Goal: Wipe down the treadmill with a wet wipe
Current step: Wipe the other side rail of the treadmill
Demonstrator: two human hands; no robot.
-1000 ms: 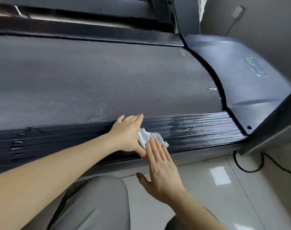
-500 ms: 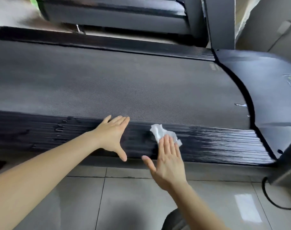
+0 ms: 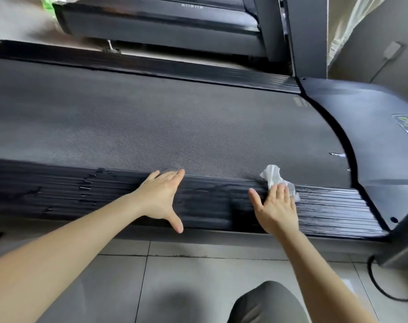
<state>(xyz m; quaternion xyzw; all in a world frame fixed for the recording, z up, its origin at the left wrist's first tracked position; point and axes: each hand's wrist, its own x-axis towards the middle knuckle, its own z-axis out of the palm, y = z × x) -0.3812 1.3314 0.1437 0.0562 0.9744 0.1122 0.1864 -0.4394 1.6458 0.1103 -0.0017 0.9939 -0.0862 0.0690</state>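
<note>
Black ribbed plastic is what's getting cleaned right now, namely the near side rail (image 3: 221,201) of the treadmill (image 3: 151,127), the strip that runs along the near edge of the grey belt (image 3: 151,122); the wet wipe (image 3: 274,177) sits crumpled on that rail toward its right end, its far part lapping onto the belt's edge; the right hand (image 3: 276,206) lies flat on top of it, fingers straight and together, thumb splayed left, pressing rather than gripping, which I'd guess is so the palm spreads the wipe over several ribs at once; the rail to the right of the wipe looks shiny and streaky, so probably already wet. The left hand (image 3: 162,197) is also flat and holds nothing, fingers reaching to the belt's edge and thumb hanging over the rail's near edge; looks like a brace while leaning in; both forearms stretch forward, a knee (image 3: 266,301) shows low over the tiled floor (image 3: 186,276).
</note>
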